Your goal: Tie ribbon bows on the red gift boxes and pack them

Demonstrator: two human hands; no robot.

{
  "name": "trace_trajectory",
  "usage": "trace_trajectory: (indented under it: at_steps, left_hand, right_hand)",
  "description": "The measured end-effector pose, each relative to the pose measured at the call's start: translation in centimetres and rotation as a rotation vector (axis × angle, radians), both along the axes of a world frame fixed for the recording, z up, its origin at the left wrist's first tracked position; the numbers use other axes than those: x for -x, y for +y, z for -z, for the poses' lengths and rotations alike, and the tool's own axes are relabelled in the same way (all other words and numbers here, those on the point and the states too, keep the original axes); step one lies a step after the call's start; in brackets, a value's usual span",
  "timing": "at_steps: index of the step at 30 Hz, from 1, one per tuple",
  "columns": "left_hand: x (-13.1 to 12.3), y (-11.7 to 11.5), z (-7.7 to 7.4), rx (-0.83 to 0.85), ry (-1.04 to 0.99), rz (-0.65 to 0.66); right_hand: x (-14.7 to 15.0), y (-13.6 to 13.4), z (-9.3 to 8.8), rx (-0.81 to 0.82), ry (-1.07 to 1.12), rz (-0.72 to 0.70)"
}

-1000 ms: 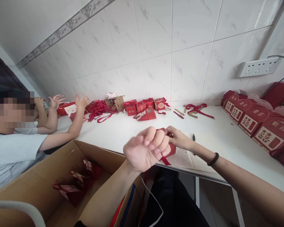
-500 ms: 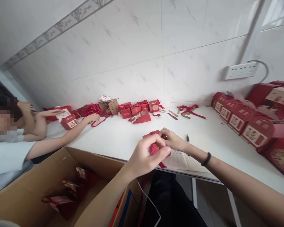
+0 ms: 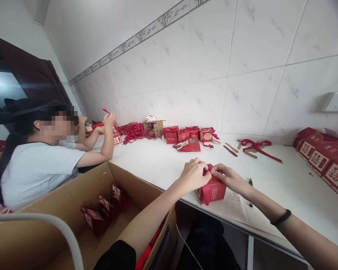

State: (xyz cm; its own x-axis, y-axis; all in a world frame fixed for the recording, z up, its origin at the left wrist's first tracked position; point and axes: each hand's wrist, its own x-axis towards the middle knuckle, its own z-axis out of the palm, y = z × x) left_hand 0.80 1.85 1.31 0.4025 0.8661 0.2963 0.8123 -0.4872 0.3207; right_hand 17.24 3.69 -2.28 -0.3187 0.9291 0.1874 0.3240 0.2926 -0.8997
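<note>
A small red gift box with a red ribbon hanging down its front stands at the near edge of the white counter. My left hand is closed over the box's top left, fingers pinching the ribbon. My right hand pinches the ribbon at the top right, fingers closed; a black band circles that wrist. Both hands touch at the box's top.
An open cardboard carton with several red boxes inside sits at my lower left. A person in a grey shirt works at the left, holding up a ribbon. Red boxes and ribbons line the wall; larger red boxes stand right. A notebook and pen lie beside my box.
My hands came down with the box onto the counter edge and now meet at its top. My view swung left. The person at the left raised an arm.
</note>
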Motion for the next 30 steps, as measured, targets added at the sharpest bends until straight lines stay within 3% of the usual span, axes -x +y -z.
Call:
trace_trajectory:
  at_steps: [5,8,12,22,30]
  left_hand:
    - [0.6,0.7,0.0,0.132,-0.188,0.036]
    - [0.8,1.3,0.5,0.199,-0.319,0.051]
    - [0.9,1.7,1.5,0.17,-0.44,0.062]
    - [1.9,2.5,1.9,0.174,-0.512,0.168]
    - [1.7,2.1,2.4,0.143,-0.616,0.157]
  right_hand:
    - [0.3,-0.1,-0.5,0.134,0.161,-0.014]
    - [0.4,0.0,-0.7,0.238,0.341,-0.097]
    - [0.4,0.3,-0.7,0.304,0.448,-0.155]
    - [0.6,0.6,-0.5,0.257,0.349,-0.141]
    - [0.8,0.1,-1.2,0.004,0.053,-0.076]
